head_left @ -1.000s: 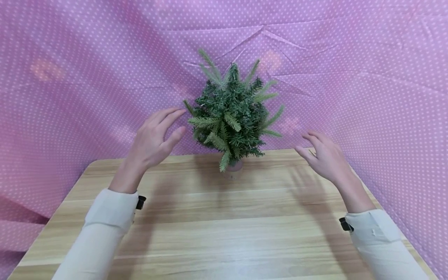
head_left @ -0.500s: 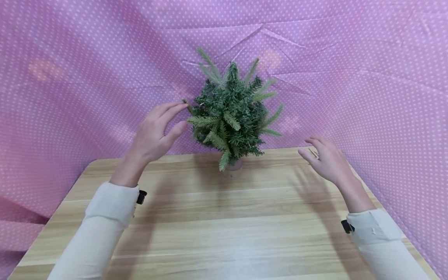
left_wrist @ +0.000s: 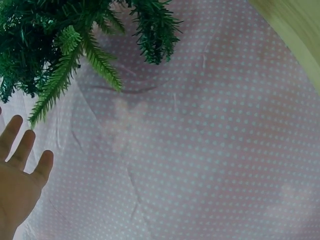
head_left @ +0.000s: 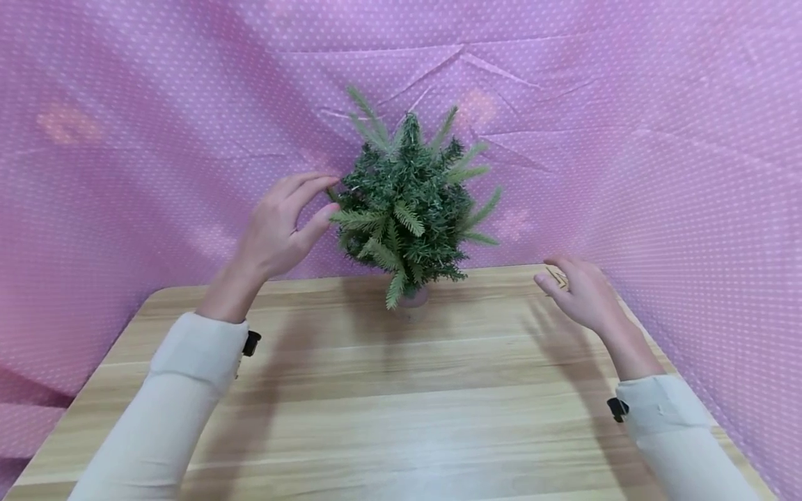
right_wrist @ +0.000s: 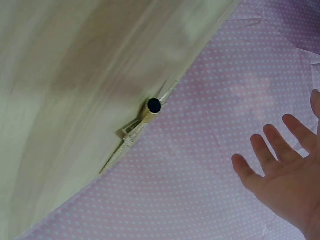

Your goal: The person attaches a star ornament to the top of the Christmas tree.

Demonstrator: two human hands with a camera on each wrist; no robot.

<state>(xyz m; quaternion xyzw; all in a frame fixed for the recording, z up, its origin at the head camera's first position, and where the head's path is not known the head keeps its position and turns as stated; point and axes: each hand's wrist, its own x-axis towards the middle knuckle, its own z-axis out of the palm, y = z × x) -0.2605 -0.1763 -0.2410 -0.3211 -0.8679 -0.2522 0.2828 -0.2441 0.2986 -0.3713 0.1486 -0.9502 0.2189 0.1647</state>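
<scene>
A small artificial pine tree (head_left: 407, 209), dark green with lighter sprigs, stands upright near the table's back edge in the head view. Its short pale base (head_left: 411, 306) is partly hidden by foliage. My left hand (head_left: 276, 226) is at the tree's left side, fingers extended and thumb apart, with a sprig tip between thumb and forefinger. In the left wrist view, a light green sprig (left_wrist: 60, 80) points down to the fingertips. My right hand (head_left: 579, 296) hovers over the table's right back part, fingers spread and holding nothing.
Near the right hand, a gold-coloured thing with a dark round end and pale cord (right_wrist: 145, 117) lies at the wooden table's (head_left: 407, 410) edge. Pink polka-dot cloth (head_left: 658, 174) hangs behind the table and at both sides.
My left hand has moved slightly up and right until its fingertips reach the tree's left sprig. The right hand has drifted slightly down, uncovering more of the gold-coloured thing.
</scene>
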